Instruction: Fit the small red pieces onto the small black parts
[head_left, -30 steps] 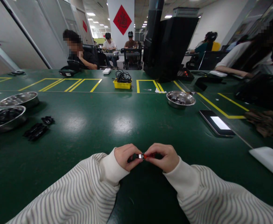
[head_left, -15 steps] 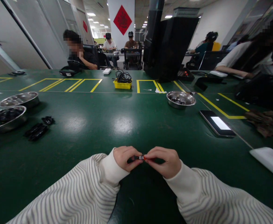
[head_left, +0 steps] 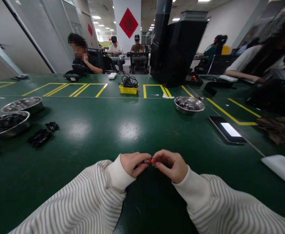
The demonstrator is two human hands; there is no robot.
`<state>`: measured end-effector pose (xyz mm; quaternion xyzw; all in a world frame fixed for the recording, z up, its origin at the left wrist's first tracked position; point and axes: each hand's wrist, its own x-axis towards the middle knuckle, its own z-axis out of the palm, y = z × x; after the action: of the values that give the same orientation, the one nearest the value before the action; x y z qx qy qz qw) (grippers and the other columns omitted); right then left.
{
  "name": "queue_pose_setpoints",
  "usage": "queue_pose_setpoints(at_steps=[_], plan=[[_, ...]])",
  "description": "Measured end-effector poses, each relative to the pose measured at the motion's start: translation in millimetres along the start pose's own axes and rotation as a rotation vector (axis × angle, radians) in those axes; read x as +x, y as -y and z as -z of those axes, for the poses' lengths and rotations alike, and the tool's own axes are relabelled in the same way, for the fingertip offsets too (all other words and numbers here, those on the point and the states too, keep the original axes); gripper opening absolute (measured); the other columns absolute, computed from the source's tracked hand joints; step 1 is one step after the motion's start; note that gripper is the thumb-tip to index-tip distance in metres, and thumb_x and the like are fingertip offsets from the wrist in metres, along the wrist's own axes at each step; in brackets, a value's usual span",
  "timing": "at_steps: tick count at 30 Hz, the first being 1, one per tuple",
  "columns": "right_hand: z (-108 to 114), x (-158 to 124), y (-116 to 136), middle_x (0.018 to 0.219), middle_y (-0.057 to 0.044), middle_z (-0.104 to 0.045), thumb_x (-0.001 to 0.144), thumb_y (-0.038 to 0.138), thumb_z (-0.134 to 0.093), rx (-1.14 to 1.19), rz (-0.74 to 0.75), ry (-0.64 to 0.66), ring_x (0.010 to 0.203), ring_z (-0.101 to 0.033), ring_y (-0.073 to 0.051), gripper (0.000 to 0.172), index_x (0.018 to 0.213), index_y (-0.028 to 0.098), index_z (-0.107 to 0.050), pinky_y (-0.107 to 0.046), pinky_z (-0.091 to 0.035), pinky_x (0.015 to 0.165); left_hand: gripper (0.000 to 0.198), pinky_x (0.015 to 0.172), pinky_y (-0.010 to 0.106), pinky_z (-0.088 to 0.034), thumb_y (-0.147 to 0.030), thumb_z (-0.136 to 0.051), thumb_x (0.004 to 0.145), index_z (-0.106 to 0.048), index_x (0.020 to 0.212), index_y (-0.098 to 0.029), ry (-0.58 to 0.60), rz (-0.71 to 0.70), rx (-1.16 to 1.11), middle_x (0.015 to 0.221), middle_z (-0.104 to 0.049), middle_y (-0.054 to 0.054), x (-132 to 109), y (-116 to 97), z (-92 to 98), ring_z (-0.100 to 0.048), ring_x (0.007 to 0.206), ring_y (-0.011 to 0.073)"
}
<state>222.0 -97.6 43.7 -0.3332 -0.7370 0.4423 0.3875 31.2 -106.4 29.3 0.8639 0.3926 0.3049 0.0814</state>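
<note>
Low over the green table [head_left: 103, 130], my left hand [head_left: 132, 164] pinches a small dark and silver part with a red end [head_left: 146, 161] between thumb and fingers. Most of that part is hidden by the fingers, and it is too small to name. My right hand [head_left: 173, 164] is just to the right of the red end. Its thumb and fingertips are slightly apart, with nothing visible between them; whether a fingertip still touches the red end I cannot tell.
Two metal bowls [head_left: 22, 104] and several black parts [head_left: 40, 138] are at the left. A yellow tray [head_left: 129, 90] of cables stands farther back. To the right are a metal bowl [head_left: 189, 110] of small parts, a phone [head_left: 226, 130] and a white device [head_left: 281, 169]. Co-workers sit beyond.
My right fingers have loosened from the red end and parted a little. More of the red end shows now. My left hand keeps its pinch on the small part.
</note>
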Motion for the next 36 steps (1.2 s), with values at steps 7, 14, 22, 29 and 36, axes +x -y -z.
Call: queue_pose_setpoints(at_steps=[7,14,22,29,36], plan=[[1.3,2.3,2.2,0.075,-0.009,-0.067,0.07,0.015,-0.05,0.009,-0.075,-0.01,0.067,-0.065,-0.016,0.014,0.082,0.012,-0.057,-0.027,-0.054,0.06,0.018,0.044,0.015,-0.037,-0.028,-0.046,0.08,-0.062,0.086,-0.022,-0.135,-0.007,0.282,0.07,-0.066,-0.002,4.6,40.2,12.9,-0.059,0.054,0.007],[3.2,3.9,-0.3,0.072,-0.01,-0.066,0.073,0.018,-0.048,-0.056,-0.107,-0.01,0.064,-0.064,-0.017,0.014,0.079,0.011,-0.058,-0.028,-0.053,0.056,0.026,0.059,0.02,-0.039,-0.032,-0.046,0.078,-0.06,0.096,-0.02,-0.076,0.805,0.555,0.081,-0.064,0.002,5.1,129.6,80.9,-0.057,0.066,0.0128],[2.3,4.0,-1.5,0.068,-0.007,-0.065,0.073,0.016,-0.047,-0.097,-0.059,-0.004,0.061,-0.063,-0.015,0.014,0.075,0.012,-0.06,-0.028,-0.053,0.056,0.032,0.066,0.031,-0.039,-0.034,-0.04,0.078,-0.057,0.098,-0.016,0.044,1.104,0.644,0.093,-0.059,0.007,-2.4,164.6,112.5,-0.053,0.08,0.0216],[3.1,1.8,-4.8,0.066,-0.006,-0.065,0.074,0.015,-0.047,-0.117,-0.049,0.04,0.057,-0.062,-0.014,0.014,0.076,0.011,-0.061,-0.027,-0.053,0.054,0.034,0.068,0.029,-0.038,-0.032,-0.039,0.079,-0.054,0.106,-0.019,0.025,1.108,0.63,0.101,-0.057,0.007,-3.4,169.4,108.2,-0.052,0.087,0.0211],[3.8,0.2,-6.3,0.065,-0.005,-0.065,0.073,0.013,-0.046,-0.155,-0.021,0.062,0.055,-0.061,-0.013,0.015,0.077,0.012,-0.061,-0.024,-0.051,0.051,0.042,0.063,0.025,-0.038,-0.038,-0.032,0.082,-0.048,0.115,-0.018,-0.051,1.141,0.629,0.098,-0.06,0.006,-19.3,172.4,122.7,-0.053,0.081,0.019]])
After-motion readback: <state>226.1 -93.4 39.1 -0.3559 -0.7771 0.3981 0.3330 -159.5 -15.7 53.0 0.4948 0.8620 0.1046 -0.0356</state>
